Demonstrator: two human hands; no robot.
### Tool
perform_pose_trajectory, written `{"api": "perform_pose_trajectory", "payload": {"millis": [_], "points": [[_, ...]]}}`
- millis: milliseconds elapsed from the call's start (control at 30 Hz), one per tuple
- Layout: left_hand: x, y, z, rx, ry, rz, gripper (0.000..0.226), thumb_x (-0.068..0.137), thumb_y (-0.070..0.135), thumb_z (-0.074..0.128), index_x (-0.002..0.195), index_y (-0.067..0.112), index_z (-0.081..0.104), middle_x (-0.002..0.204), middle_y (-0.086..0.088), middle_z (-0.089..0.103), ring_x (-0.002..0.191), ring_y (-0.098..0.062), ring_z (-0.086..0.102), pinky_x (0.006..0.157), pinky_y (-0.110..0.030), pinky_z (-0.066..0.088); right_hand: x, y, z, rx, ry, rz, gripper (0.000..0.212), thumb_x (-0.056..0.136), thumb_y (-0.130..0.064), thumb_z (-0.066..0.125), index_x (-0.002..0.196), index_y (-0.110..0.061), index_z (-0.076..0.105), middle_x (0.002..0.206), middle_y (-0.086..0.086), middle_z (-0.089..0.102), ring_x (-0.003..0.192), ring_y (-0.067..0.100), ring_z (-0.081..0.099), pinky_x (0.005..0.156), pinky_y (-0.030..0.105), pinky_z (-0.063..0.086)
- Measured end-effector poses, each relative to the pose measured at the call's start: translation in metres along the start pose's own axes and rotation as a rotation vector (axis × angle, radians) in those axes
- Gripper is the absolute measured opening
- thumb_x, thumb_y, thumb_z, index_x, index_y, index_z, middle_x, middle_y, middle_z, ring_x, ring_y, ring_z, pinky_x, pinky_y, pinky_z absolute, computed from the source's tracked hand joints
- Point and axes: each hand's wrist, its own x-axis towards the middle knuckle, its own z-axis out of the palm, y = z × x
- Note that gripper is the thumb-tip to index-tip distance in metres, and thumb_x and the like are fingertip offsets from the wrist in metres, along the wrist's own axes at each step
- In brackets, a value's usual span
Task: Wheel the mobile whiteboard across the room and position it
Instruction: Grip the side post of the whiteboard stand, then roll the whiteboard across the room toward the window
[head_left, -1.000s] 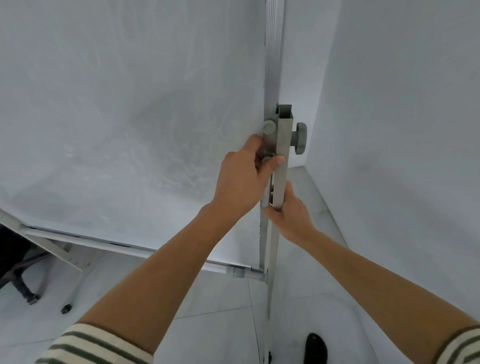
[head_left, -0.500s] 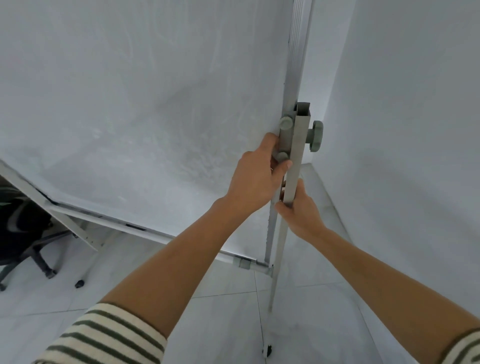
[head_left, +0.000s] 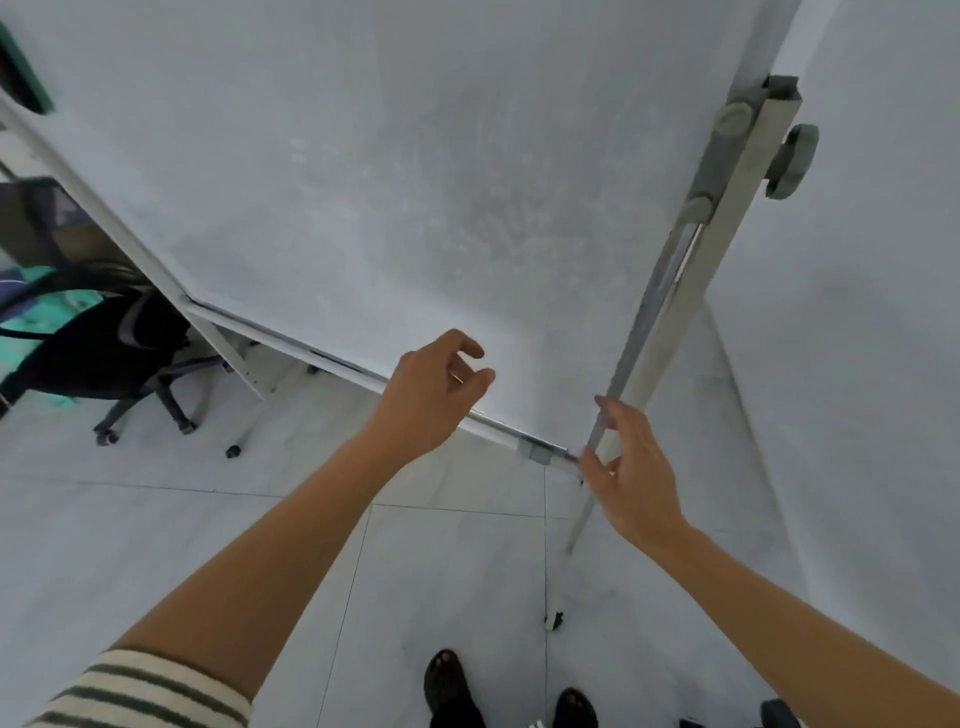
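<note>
Whiteboard (head_left: 415, 182) fills the view ahead, tilted, its right edge close to the white wall (head_left: 857, 312). My left hand (head_left: 431, 395) hangs free before the lower board, fingers loosely curled, grasping nothing. My right hand (head_left: 631, 467) reaches to the stand's upright post (head_left: 670, 306) near the bottom corner, fingers spread, thumb by the rail; not gripping. Both arms extended. Black office chair (head_left: 93, 353) behind, left.

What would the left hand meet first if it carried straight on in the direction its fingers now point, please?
Most likely the whiteboard surface: the left hand hangs open in front of its lower part, fingers curled towards it. Depth is unclear, so I cannot tell the gap.
</note>
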Motion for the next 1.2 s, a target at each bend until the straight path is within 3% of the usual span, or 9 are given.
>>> {"api": "perform_pose_trajectory", "payload": {"millis": [100, 167, 267, 567, 767, 1200], "points": [[-0.026, -0.055, -0.027, -0.029, 0.004, -0.128, 0.019, 0.088, 0.030, 0.065, 0.103, 0.019, 0.062, 0.081, 0.000, 0.070, 0.073, -0.013, 0.066, 0.069, -0.024, 0.050, 0.006, -0.023, 0.032, 0.101, -0.169, 0.063, 0.034, 0.088, -0.016, 0.064, 0.120, -0.026, 0.059, 0.105, -0.011, 0.068, 0.096, 0.005, 0.065, 0.086, 0.029, 0.053], [-0.042, -0.092, -0.049, -0.050, 0.019, -0.198, 0.017, 0.088, 0.030, 0.064, 0.102, 0.022, 0.062, 0.084, -0.001, 0.071, 0.079, -0.016, 0.069, 0.074, -0.030, 0.055, 0.016, -0.041, 0.056, 0.094, -0.252, 0.078, 0.021, 0.087, -0.019, 0.065, 0.105, -0.029, 0.064, 0.088, -0.013, 0.070, 0.083, 0.003, 0.066, 0.081, 0.027, 0.054], [-0.063, -0.150, -0.087, -0.097, 0.066, -0.281, 0.016, 0.088, 0.031, 0.064, 0.102, 0.023, 0.062, 0.085, -0.001, 0.072, 0.081, -0.018, 0.070, 0.077, -0.039, 0.059, 0.033, -0.070, 0.101, 0.090, -0.316, 0.082, 0.016, 0.086, -0.019, 0.066, 0.098, -0.030, 0.065, 0.079, -0.008, 0.069, 0.074, 0.011, 0.066, 0.075, 0.030, 0.053], [-0.103, -0.294, -0.232, -0.195, 0.300, -0.532, 0.006, 0.088, 0.028, 0.064, 0.094, 0.028, 0.061, 0.081, -0.004, 0.074, 0.079, -0.020, 0.071, 0.080, -0.048, 0.058, 0.082, -0.186, 0.267, 0.097, -0.457, 0.027, 0.023, 0.084, -0.018, 0.067, 0.088, -0.040, 0.062, 0.078, 0.000, 0.071, 0.076, 0.021, 0.070, 0.080, 0.041, 0.057], [-0.094, -0.353, -0.311, -0.212, 0.415, -0.603, 0.005, 0.089, 0.027, 0.064, 0.092, 0.028, 0.061, 0.079, -0.003, 0.074, 0.079, -0.022, 0.071, 0.079, -0.050, 0.057, 0.125, -0.249, 0.352, 0.111, -0.557, -0.018, 0.017, 0.086, -0.020, 0.065, 0.097, -0.034, 0.065, 0.081, -0.001, 0.071, 0.079, 0.021, 0.071, 0.081, 0.043, 0.058], [0.097, -0.480, -0.483, -0.115, 0.378, -0.585, 0.014, 0.091, 0.032, 0.059, 0.103, 0.025, 0.058, 0.087, 0.001, 0.073, 0.083, -0.014, 0.070, 0.086, -0.040, 0.058, 0.310, -0.362, 0.546, 0.125, -0.533, -0.025, 0.016, 0.088, -0.020, 0.065, 0.103, -0.025, 0.066, 0.084, -0.001, 0.072, 0.080, 0.019, 0.070, 0.080, 0.041, 0.057]]}}
